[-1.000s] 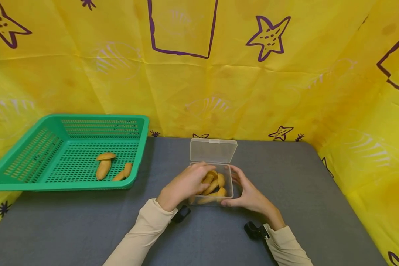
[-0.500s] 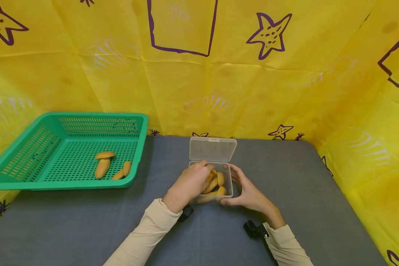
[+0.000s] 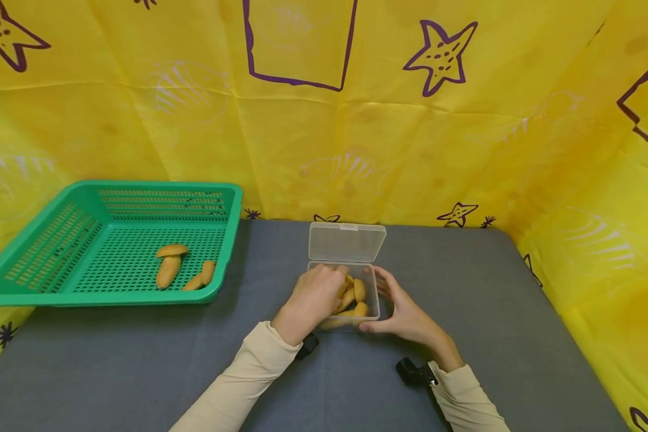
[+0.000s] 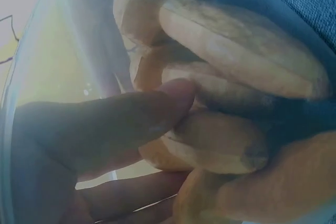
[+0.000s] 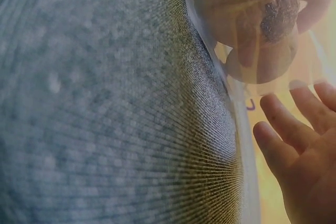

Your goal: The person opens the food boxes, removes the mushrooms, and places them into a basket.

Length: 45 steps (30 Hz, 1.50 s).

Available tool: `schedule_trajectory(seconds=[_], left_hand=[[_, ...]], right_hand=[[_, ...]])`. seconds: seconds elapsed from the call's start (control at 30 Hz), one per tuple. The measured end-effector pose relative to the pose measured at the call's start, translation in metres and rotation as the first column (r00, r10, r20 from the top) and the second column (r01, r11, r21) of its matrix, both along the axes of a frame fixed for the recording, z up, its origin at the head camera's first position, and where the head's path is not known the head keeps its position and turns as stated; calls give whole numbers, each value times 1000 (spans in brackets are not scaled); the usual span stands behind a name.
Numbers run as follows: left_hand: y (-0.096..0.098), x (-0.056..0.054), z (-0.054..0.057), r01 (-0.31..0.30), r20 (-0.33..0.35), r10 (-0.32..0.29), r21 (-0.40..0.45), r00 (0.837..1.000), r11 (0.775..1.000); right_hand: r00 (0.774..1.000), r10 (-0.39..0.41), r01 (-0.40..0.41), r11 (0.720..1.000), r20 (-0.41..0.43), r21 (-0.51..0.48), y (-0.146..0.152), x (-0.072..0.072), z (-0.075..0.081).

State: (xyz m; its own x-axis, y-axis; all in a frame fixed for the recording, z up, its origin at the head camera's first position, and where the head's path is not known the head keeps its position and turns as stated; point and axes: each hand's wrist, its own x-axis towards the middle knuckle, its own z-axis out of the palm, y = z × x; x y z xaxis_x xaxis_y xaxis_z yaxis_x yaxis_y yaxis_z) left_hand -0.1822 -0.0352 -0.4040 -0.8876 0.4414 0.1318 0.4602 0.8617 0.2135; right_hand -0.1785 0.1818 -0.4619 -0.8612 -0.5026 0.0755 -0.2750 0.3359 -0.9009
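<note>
A clear plastic box (image 3: 377,303) with its lid (image 3: 347,243) raised stands on the grey table, holding several tan mushrooms (image 3: 359,291). My left hand (image 3: 315,294) reaches into its left side from above. In the left wrist view, its thumb (image 4: 152,108) lies against a mushroom (image 4: 220,142), and the other fingers reach behind it, partly hidden; they seem to pinch it. My right hand (image 3: 405,315) holds the box's right side, thumb at the near corner and fingers along the far part of the wall. The right wrist view shows those fingers (image 5: 286,124) beside the clear wall.
A green plastic basket (image 3: 228,240) stands at the left, with a whole mushroom (image 3: 170,267) and a smaller stem-like piece or two (image 3: 201,277) inside. A yellow printed cloth (image 3: 281,138) hangs behind and along the right of the grey table (image 3: 464,288).
My left hand has moved slightly right and deeper over the box, and its thumb is now less visible from above. My right hand and the box stay in place.
</note>
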Motion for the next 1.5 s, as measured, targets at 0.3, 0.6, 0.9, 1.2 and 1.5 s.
schedule_trajectory(seconds=[0.3, 0.6, 0.9, 1.2, 1.5], left_hand=[[-1, -4, -2, 7, 34, -9, 72, 999, 997], [-5, -5, -3, 11, 59, -24, 201, 998, 980], [-9, 0, -3, 54, -28, -48, 259, 998, 964], [-15, 3, 8, 123, 40, -150, 393, 988, 911], [-14, 3, 5, 152, 189, -245, 404, 951, 902]], right_hand=[[1000, -4, 4, 1000, 4, 5, 1, 0, 0], [1000, -2, 2, 1000, 7, 20, 0, 0, 0], [1000, -6, 6, 1000, 8, 14, 0, -1, -2], [999, -38, 37, 999, 38, 31, 1, 0, 1], [1000, -10, 9, 1000, 14, 21, 1, -1, -2]])
